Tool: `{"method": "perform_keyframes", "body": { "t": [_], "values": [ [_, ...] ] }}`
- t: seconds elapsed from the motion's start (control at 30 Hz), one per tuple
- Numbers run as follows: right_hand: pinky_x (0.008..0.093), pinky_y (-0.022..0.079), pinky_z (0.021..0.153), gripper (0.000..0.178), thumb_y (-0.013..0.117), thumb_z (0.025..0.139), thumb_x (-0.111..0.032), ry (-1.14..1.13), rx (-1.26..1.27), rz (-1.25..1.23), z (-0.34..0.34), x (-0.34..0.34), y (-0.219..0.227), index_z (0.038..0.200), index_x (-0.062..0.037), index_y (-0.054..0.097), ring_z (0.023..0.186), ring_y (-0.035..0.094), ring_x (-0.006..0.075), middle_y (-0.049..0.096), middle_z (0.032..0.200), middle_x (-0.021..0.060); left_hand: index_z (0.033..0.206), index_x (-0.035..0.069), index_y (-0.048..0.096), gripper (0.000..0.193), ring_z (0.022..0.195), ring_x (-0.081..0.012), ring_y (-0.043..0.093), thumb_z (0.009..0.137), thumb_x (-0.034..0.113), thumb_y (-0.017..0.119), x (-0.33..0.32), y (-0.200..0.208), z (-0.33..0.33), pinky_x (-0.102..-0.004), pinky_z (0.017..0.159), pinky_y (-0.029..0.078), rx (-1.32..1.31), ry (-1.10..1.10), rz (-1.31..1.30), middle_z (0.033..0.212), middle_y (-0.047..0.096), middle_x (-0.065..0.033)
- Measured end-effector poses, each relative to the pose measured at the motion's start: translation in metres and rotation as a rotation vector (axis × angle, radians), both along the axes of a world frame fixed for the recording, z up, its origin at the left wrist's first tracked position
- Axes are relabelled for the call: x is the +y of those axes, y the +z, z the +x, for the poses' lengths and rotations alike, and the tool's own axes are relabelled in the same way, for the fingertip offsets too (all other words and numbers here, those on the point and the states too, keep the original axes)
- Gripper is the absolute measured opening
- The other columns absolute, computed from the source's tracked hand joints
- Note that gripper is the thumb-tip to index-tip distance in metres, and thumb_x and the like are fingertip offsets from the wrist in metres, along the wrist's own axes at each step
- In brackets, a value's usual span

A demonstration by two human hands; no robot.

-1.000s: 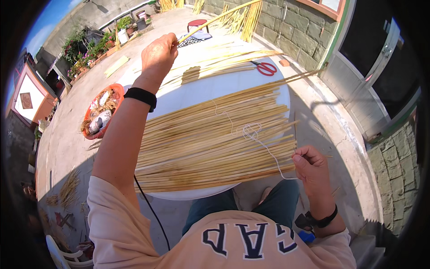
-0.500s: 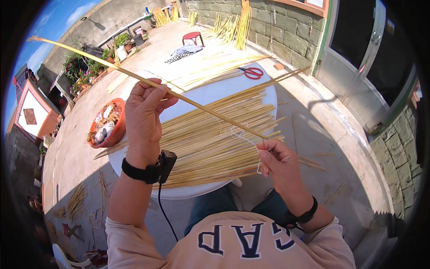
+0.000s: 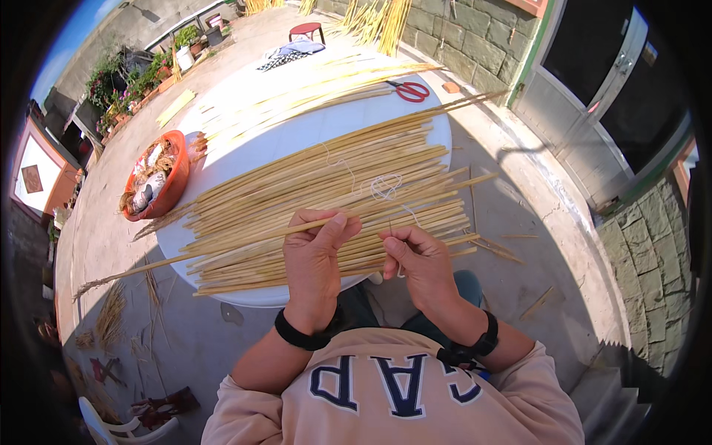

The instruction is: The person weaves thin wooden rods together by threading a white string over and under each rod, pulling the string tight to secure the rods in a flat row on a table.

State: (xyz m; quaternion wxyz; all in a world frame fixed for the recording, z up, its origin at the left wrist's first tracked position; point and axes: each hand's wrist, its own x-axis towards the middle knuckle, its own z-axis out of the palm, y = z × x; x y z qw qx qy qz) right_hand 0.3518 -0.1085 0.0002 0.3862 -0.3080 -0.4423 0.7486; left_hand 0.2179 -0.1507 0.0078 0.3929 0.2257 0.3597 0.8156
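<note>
— Swung down by the left hand [image 3: 315, 248] since half a second ago, in the head view: one long stalk [image 3: 141, 268], from a steep slant to low over the table [image 3: 259, 298]. Brought much nearer to the right hand [image 3: 424, 263], too.

— Held how?

— Pinched between left thumb and fingers, above the row of stalks [image 3: 282, 182], with the feathery tip poking out past the table's left rim. Touching the row or just clear of it? Cannot tell.

— And on the right?

— Pinching something thin between thumb and fingertips, perhaps a needle; too fine to be sure. Running close by those fingers, white string [image 3: 386, 187], tangled in a loose heap on top of the row.

— Anything nearby?

— Lying at the table's far right, red-handled scissors [image 3: 411, 91]. Standing just beside the left rim, an orange basin [image 3: 176, 182], filled with a jumble. Beyond the far side, a red stool [image 3: 307, 30] near a bundled cloth [image 3: 289, 53].
</note>
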Motion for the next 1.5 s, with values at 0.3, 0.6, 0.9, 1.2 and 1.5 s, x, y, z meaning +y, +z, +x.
{"method": "perform_keyframes", "body": {
  "t": [0.3, 0.6, 0.9, 1.2, 1.5],
  "values": [
    [0.0198, 0.041, 0.044, 0.012, 0.057, 0.083, -0.012, -0.109, 0.156, -0.118, -0.019, 0.006, -0.02, 0.086, -0.0013, 0.057, 0.05, 0.049, 0.0084, 0.051, 0.06, 0.0016, 0.084, 0.003, 0.054, 0.007, 0.071, -0.017, 0.061, 0.078, -0.001, 0.057, 0.002, -0.033, 0.015, -0.0268, 0.064, 0.051, -0.175, -0.093, -0.05, 0.079, 0.06, -0.0107],
    [0.0199, 0.039, 0.045, 0.012, 0.056, 0.083, -0.013, -0.255, 0.157, -0.07, -0.012, 0.028, -0.013, 0.084, -0.0015, 0.056, 0.051, 0.045, 0.0056, 0.047, 0.059, -0.001, 0.08, 0.003, 0.059, 0.015, 0.068, -0.0121, 0.057, 0.084, 0.017, 0.056, -0.026, -0.028, -0.01, -0.0253, 0.061, 0.048, -0.005, -0.48, -0.363, 0.075, 0.06, -0.0044],
    [0.0207, 0.042, 0.045, 0.011, 0.058, 0.082, -0.012, -0.287, 0.187, -0.13, -0.007, 0.033, -0.015, 0.08, -0.0014, 0.056, 0.051, 0.045, 0.0054, 0.048, 0.062, -0.0006, 0.084, 0.003, 0.062, 0.02, 0.069, -0.0245, 0.056, 0.064, 0.001, 0.066, -0.049, 0.008, -0.046, -0.0288, 0.061, 0.045, 1.736, 0.534, -0.154, 0.081, 0.059, -0.0109],
    [0.0211, 0.043, 0.045, 0.013, 0.058, 0.082, -0.013, -0.26, 0.213, -0.156, -0.002, 0.032, -0.011, 0.074, -0.0023, 0.056, 0.05, 0.046, 0.0056, 0.051, 0.064, 0.0006, 0.082, 0.002, 0.061, 0.012, 0.062, -0.0222, 0.054, 0.07, 0.001, 0.063, -0.05, 0.004, -0.053, -0.0274, 0.055, 0.043, 1.483, 0.194, -0.313, 0.068, 0.057, -0.0088],
    [0.0194, 0.041, 0.043, 0.017, 0.059, 0.081, -0.012, -0.072, 0.146, -0.162, 0.002, 0.028, -0.011, 0.089, 0.0022, 0.058, 0.049, 0.047, 0.0064, 0.051, 0.061, 0.001, 0.077, 0.0, 0.059, 0.004, 0.056, -0.0045, 0.049, 0.073, 0.0, 0.06, -0.03, 0.042, -0.09, -0.0192, 0.05, 0.039, 1.257, 0.234, -0.418, 0.065, 0.055, -0.0005]
  ]
}}
